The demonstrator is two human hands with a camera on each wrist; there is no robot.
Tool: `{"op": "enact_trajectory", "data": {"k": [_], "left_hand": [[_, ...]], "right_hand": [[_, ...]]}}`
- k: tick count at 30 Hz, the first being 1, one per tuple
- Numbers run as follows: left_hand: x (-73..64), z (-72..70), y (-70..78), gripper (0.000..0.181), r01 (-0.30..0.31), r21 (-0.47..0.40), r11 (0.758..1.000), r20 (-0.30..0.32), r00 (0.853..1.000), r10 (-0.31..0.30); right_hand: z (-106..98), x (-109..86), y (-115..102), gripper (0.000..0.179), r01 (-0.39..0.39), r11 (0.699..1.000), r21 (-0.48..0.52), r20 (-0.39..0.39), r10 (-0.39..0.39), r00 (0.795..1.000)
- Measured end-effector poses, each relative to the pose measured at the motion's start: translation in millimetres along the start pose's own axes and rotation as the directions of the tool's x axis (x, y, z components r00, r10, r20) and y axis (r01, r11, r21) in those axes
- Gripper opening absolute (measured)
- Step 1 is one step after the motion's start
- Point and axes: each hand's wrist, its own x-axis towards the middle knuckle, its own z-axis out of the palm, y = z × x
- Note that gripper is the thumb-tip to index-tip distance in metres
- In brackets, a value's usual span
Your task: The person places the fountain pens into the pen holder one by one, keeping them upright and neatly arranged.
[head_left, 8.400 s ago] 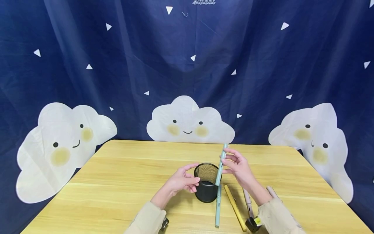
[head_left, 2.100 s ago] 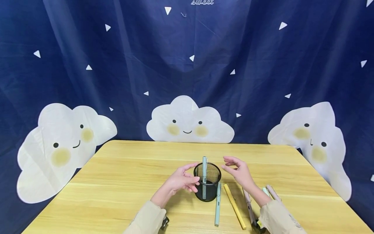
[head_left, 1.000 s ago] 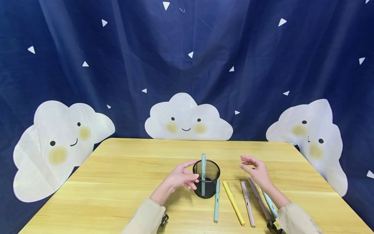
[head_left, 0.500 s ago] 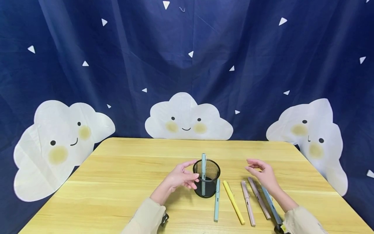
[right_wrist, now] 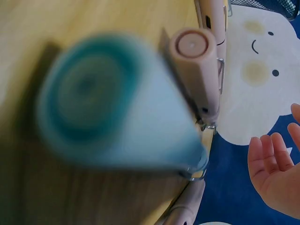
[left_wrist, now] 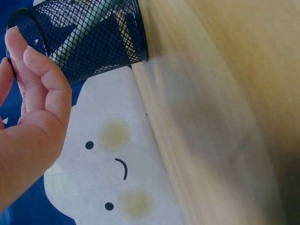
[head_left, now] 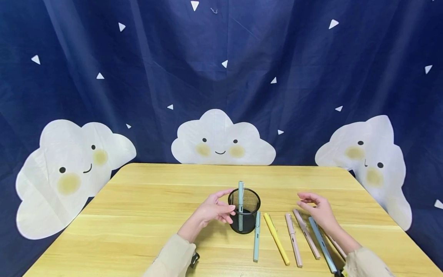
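Observation:
In the head view, my left hand (head_left: pixel 216 209) holds the side of a black mesh pen holder (head_left: pixel 247 223), thumb near the front rim and index finger along the far rim. Inside it a grey-green pen (head_left: pixel 240 196) stands upright, its capped end above the rim. The left wrist view shows fingertips (left_wrist: pixel 18 42) at the mesh rim. My right hand (head_left: pixel 320 211) hovers over the pens at the right, fingers loosely bent and holding nothing. Nearest it lie a mauve pen (head_left: pixel 306 234), a blue pen (head_left: pixel 322 244) and a pinkish pen (head_left: pixel 335 244) partly under the forearm.
A teal pen (head_left: pixel 257 236) lies against the holder's right side. Further right on the wooden table (head_left: pixel 138 223) are a yellow pen (head_left: pixel 277 239) and a light pink pen (head_left: pixel 293 240). A dark blue cloth (head_left: pixel 221 88) with clouds hangs behind.
The grey-green pen went from my right hand into the pen holder. My right hand then moved right and slightly nearer, above the pens. The left hand stayed at the holder.

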Motion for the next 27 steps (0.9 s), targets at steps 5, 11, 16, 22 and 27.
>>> {"op": "enact_trajectory", "data": {"k": [5,11,16,22,27], "left_hand": [[-0.8,0.0,0.4,0.070,0.004,0.010,1.000,-0.006,1.000,-0.004],[-1.0,0.5,0.5,0.069,0.007,0.011,1.000,-0.011,1.000,-0.007],[-1.2,0.2,0.4,0.070,0.004,0.008,1.000,-0.007,1.000,-0.004],[-1.1,-0.1,0.2,0.069,-0.002,0.005,1.000,-0.003,1.000,0.002],[-1.2,-0.1,0.2,0.068,-0.002,0.003,1.000,-0.003,1.000,0.002]], "right_hand": [[-5.4,-3.7,4.6,0.023,0.000,1.000,-0.012,0.003,0.000,1.000],[-12.3,-8.5,9.2,0.024,-0.011,0.998,-0.058,-0.009,0.011,1.000],[-18.6,-9.9,7.5,0.025,-0.016,0.997,-0.080,-0.011,0.015,1.000],[-25.7,-10.9,11.0,0.025,-0.023,0.994,-0.107,0.002,0.023,1.000],[-30.9,-12.8,14.5,0.024,-0.019,0.987,-0.157,0.007,0.021,1.000]]}}
